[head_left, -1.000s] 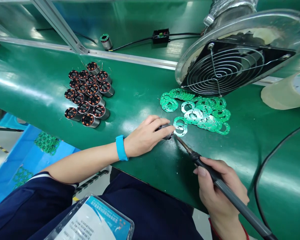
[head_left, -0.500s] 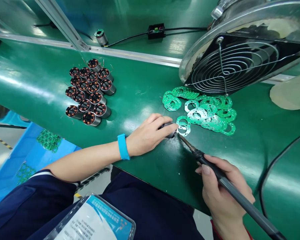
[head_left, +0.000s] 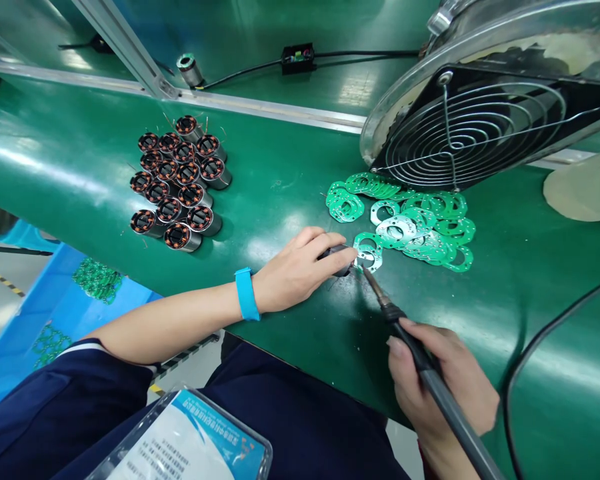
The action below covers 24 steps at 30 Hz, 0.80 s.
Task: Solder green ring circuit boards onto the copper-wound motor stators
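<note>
My left hand point(head_left: 307, 267) is closed around a dark metal cylinder, a motor stator point(head_left: 341, 260) like those standing on the bench, holding it on its side with one end facing right. Most of the cylinder is hidden under the fingers. My right hand point(head_left: 443, 380) grips a soldering iron point(head_left: 420, 353) by its dark handle. The iron's tip is beside the right end of the stator; whether it touches is too small to tell. Green ring-shaped circuit boards point(head_left: 397, 229) lie in a loose pile just beyond, the nearest ones right behind the tip.
Several wound stators point(head_left: 183, 237) stand grouped at the left. A round fan with a wire guard point(head_left: 455, 143) stands at the back right. A black cable point(head_left: 515, 373) loops at the right. A blue bin point(head_left: 10, 333) with green boards sits below the bench's left edge.
The soldering iron has swung steeper, its handle and my right hand shifting left, while its tip has moved slightly right. My left hand and the stator stay in place.
</note>
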### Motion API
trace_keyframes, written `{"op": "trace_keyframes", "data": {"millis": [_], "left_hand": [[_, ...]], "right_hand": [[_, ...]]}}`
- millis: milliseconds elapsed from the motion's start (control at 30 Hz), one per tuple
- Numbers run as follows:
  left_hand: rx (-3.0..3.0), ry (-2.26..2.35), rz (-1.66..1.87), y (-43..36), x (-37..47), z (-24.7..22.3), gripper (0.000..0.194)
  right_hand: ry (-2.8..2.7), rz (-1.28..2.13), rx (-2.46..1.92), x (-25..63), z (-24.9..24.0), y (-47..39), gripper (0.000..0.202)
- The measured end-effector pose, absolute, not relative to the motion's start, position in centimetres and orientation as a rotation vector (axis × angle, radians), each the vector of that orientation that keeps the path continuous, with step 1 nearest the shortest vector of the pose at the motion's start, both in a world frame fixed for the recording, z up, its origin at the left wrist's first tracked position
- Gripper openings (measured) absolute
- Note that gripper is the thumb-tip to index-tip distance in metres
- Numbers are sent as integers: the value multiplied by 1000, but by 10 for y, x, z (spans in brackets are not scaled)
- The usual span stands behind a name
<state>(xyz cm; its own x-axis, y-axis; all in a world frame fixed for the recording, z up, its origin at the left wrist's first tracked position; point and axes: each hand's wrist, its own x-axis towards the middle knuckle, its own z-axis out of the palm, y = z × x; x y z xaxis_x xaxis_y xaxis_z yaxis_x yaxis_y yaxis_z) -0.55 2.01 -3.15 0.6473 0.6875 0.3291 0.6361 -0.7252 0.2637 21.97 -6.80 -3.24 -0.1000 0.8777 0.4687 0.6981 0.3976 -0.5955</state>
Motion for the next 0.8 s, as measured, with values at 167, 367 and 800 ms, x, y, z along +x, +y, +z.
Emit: {"op": "trace_keyframes", "data": {"millis": [167, 367, 800], "left_hand": [[2723, 1082, 604, 20, -7, -32, 31], [2746, 1102, 571, 19, -6, -31, 31], [2255, 1092, 603, 19, -5, -18, 35]], "right_hand": [[-1765, 319, -1469, 222, -30, -69, 33], [-1996, 455, -1424, 216, -18, -54, 36], [-1804, 413, -1647, 203, -21, -40, 30]]}}
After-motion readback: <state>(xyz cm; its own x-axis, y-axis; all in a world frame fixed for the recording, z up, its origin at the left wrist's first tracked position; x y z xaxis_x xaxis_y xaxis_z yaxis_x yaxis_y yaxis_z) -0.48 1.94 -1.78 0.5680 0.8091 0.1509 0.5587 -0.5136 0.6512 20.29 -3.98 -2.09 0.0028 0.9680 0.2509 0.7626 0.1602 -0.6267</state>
